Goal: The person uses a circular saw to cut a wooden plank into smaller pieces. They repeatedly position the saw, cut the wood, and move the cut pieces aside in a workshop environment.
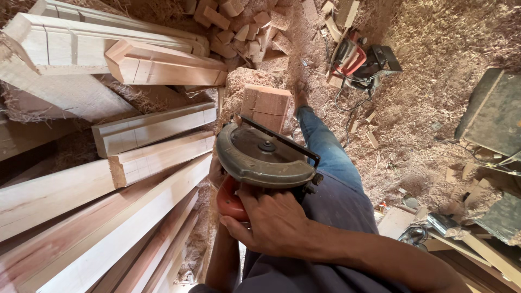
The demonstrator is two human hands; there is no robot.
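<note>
Head view: my right hand [274, 225] is clamped around the red-handled saw [263, 163], its grey round guard tilted above my lap beside the squared pale beams [135, 179], while my left hand [216, 172], mostly hidden behind it, has a grip I cannot tell; lining up the blade needs care.

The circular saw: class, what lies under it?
Under the circular saw a red body and the right hand gripping it show. The left hand is mostly hidden behind it. The blade's cutting edge and whatever lies beneath are covered.
</note>
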